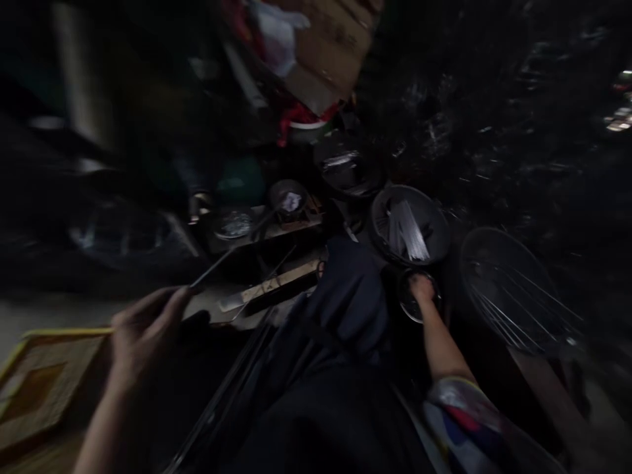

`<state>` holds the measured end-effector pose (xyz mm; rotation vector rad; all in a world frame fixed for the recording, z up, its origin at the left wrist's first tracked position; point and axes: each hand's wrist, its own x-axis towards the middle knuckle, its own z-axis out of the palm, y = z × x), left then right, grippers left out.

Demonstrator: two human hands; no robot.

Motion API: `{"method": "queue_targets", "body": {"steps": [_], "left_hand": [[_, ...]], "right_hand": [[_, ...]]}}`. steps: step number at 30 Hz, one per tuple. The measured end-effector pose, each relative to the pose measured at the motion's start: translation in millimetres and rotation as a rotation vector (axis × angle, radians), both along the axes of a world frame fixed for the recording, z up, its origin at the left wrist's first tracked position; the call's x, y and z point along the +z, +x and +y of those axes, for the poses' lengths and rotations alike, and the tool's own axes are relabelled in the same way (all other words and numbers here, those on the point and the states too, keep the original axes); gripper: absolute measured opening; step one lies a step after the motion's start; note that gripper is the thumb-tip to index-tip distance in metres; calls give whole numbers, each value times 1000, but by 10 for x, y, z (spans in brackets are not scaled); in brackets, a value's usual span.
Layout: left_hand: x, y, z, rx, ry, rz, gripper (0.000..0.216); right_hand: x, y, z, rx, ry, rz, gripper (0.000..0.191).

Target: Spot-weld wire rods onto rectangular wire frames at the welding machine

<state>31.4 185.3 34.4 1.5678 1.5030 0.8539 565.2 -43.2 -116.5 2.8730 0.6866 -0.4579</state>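
Observation:
My left hand (148, 322) is closed on a thin rod (212, 268), pinched between thumb and fingers. The rod slants up and away toward a small round pan (289, 197) with something pale in it. Down to the right, my right hand (422, 288) reaches into a small dark bowl (409, 306). Its fingers are hidden and blurred inside, so what they touch does not show. Just beyond that bowl stands a round basin (434, 210) with a bundle of flat, shiny strips (407, 230).
A wide basin (494, 257) with several thin rods stands at the right. A light wooden strip (279, 280) lies before my knee. At the left is a yellow-edged woven mat or tray (64, 332). A cardboard box (330, 52) sits at the back. The scene is dark and blurred.

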Motion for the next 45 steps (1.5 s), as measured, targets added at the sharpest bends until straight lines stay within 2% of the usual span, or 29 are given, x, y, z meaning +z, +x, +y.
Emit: {"method": "queue_targets", "body": {"steps": [3,7,10,12,14,17,19,20,22,24,27,30,33,36,41,45], "left_hand": [[-125,-19,94,-54,46,-17,30],[-299,-58,233,-113,117,-44,36],[-331,-90,226,-138,158,-33,37],[-323,-119,197,-148,184,-13,37],[-312,-147,169,-144,208,-2,36],[-303,-157,132,-114,241,1,36],[-302,-137,103,-81,264,7,34],[-303,-124,87,-62,275,11,33],[-304,-101,56,-29,296,11,31],[-304,-92,36,-7,311,6,30],[-303,-111,36,11,328,-4,28],[-315,-148,67,32,331,0,28],[-347,-182,113,51,343,-5,27],[-387,-204,152,50,372,0,27],[-426,-225,175,45,409,8,25],[-436,-232,156,43,449,29,24]], "right_hand": [[133,65,-108,66,-2,-20,33],[159,78,-266,121,-25,-13,30],[259,69,-371,121,-41,-25,29],[434,62,-298,128,-7,-65,30],[681,-50,-28,181,145,-127,33],[1042,-635,715,326,584,-82,44],[1179,-1298,1304,458,820,223,47],[1204,-1668,1583,539,882,393,45],[1179,-2378,2055,626,955,683,41],[1101,-2933,2385,578,993,950,40],[1021,-3377,2656,440,1036,1198,38],[1047,-3503,2782,325,1081,1316,37],[1103,-3545,2851,290,1108,1355,38],[1109,-3594,2897,298,1136,1332,37],[1050,-3644,2943,396,1171,1214,33],[1056,-3673,2961,341,1194,1294,33]]}}
